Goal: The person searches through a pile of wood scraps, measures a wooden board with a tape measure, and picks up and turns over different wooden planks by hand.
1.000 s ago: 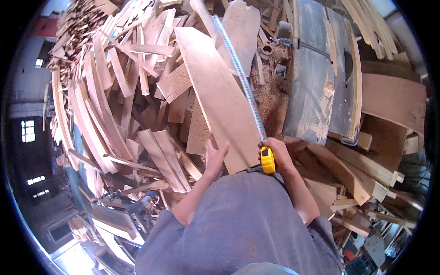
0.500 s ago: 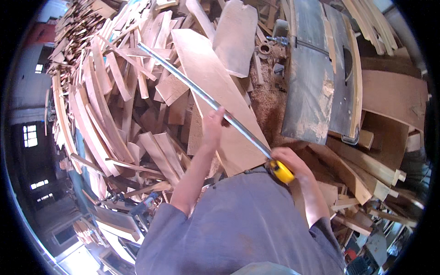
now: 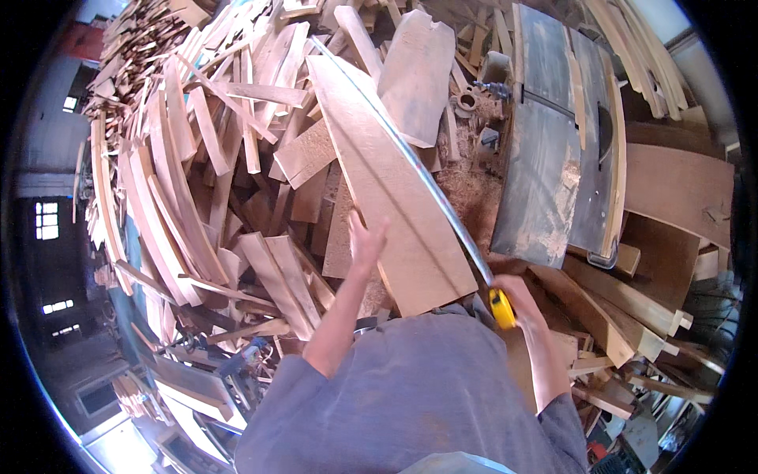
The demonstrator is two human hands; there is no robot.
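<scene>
A long wooden board [image 3: 395, 205] slants across the middle, its near end close to my body. My right hand [image 3: 519, 296] is closed round a yellow tape measure [image 3: 502, 310] beside the board's near right corner. From it a long metal tape blade [image 3: 426, 175] runs up and left past the board's far end, casting a thin dark shadow on the wood. At the board's left edge is my left hand [image 3: 365, 246], thumb and fingers apart, off the blade. Whether it presses on the edge I cannot make out.
A grey metal machine table [image 3: 537, 158] with sawdust stands at the right. Loose wooden strips [image 3: 178, 213] pile up on the left. Another wide board [image 3: 417, 79] lies beyond. More offcuts [image 3: 624, 284] crowd the right side, near my right arm.
My left hand has let go of the tape blade and sits lower at the board's edge. My right hand has shifted slightly right and down, swinging the blade rightward over the board.
</scene>
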